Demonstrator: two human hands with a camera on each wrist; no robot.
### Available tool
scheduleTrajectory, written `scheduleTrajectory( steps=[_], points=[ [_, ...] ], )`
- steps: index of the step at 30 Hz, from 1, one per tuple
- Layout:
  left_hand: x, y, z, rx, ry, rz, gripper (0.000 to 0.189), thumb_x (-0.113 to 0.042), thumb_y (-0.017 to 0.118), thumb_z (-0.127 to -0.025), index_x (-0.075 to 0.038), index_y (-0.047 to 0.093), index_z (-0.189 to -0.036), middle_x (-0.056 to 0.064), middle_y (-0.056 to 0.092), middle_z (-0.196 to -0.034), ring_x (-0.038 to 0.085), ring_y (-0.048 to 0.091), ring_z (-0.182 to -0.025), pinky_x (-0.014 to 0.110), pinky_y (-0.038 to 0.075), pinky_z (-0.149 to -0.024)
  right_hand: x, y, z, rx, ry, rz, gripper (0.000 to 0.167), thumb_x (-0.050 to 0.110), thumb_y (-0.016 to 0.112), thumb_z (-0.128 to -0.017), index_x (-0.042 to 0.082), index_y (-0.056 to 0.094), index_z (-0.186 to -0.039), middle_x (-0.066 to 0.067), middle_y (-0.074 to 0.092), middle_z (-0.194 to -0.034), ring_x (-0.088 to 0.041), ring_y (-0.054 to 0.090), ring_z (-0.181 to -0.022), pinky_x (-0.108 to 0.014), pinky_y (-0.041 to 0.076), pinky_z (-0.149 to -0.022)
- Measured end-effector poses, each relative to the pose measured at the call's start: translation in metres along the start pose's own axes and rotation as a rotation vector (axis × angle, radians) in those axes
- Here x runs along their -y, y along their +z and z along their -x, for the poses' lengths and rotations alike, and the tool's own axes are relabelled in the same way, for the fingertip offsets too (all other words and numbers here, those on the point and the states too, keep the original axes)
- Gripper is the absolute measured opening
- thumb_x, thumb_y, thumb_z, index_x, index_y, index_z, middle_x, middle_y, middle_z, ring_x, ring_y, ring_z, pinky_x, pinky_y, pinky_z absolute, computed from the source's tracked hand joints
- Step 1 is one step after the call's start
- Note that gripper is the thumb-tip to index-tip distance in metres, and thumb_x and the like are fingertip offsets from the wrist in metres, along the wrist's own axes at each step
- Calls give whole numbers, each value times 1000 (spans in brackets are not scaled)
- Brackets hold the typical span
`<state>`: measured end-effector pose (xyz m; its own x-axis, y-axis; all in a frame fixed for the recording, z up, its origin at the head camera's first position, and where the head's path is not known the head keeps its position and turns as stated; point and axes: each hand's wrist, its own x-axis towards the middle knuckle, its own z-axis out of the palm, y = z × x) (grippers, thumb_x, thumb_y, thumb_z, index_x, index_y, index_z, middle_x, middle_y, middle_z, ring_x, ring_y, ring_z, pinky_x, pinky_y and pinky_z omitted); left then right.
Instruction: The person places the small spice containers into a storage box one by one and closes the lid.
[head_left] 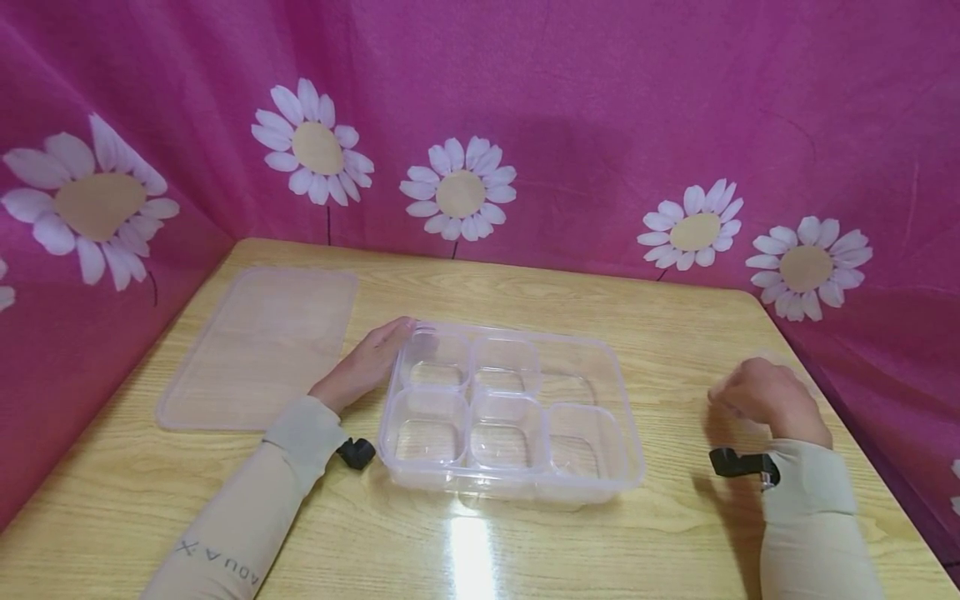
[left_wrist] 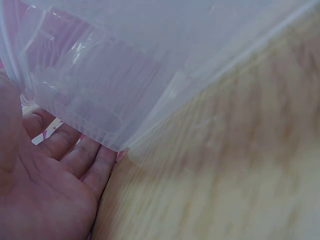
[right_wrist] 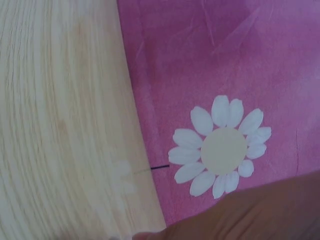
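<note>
A clear plastic box (head_left: 517, 490) stands on the wooden table, with several small clear containers (head_left: 429, 427) inside and a bare spot at its far right. My left hand (head_left: 367, 362) holds the box at its far left corner. In the left wrist view, the fingers of that left hand (left_wrist: 55, 175) curl behind the box wall (left_wrist: 95, 85). Near the table's right edge, my right hand (head_left: 772, 396) bends down with curled fingers. A faint small clear container (head_left: 797, 367) shows around it, apparently in its grip. Only part of the right hand (right_wrist: 250, 215) appears in the right wrist view.
A flat translucent lid (head_left: 255, 358) lies on the table left of the box. Pink cloth (head_left: 570, 150) with white flowers hangs behind the table and at both sides. Light reflects off the tabletop (head_left: 472, 550) in front of the box.
</note>
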<state>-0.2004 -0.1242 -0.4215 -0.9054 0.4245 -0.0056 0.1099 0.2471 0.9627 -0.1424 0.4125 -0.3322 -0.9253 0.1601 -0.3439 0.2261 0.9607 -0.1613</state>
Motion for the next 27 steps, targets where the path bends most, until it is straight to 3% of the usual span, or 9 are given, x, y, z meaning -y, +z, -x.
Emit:
scheduleTrajectory(
  steps=[5, 11, 20, 27],
  points=[
    [-1, 0, 0, -3, -4, -11, 64, -58, 28, -110, -15, 45, -155, 9, 47, -160, 29, 33, -157, 52, 19, -134, 12, -3, 1, -11, -35, -24, 24, 30, 70, -93, 6, 75, -92, -9, 59, -86, -26, 51, -83, -30, 41, -63],
    [-2, 0, 1, -9, -3, -24, 64, -56, 27, -111, -14, 44, -155, 11, 45, -162, 30, 30, -159, 52, 18, -134, 26, -4, 5, -11, -51, -23, 28, 29, 70, -94, 2, 74, -101, -14, 65, -91, -27, 55, -83, -30, 45, -63],
    [-4, 1, 1, -12, -9, -41, 65, -57, 26, -111, -14, 43, -156, 10, 43, -164, 29, 28, -160, 52, 17, -134, 44, -4, 11, -26, -80, -10, 23, 24, 70, -95, 2, 74, -101, -17, 70, -97, -28, 61, -85, -30, 49, -66],
    [-5, 1, 1, -1, 31, 8, 58, -50, 28, -113, -11, 51, -149, 13, 55, -152, 31, 44, -149, 51, 29, -130, 56, -2, 13, -56, -165, 25, 19, 21, 71, -95, 3, 71, -99, -15, 72, -93, -25, 64, -82, -31, 51, -66]
  ],
)
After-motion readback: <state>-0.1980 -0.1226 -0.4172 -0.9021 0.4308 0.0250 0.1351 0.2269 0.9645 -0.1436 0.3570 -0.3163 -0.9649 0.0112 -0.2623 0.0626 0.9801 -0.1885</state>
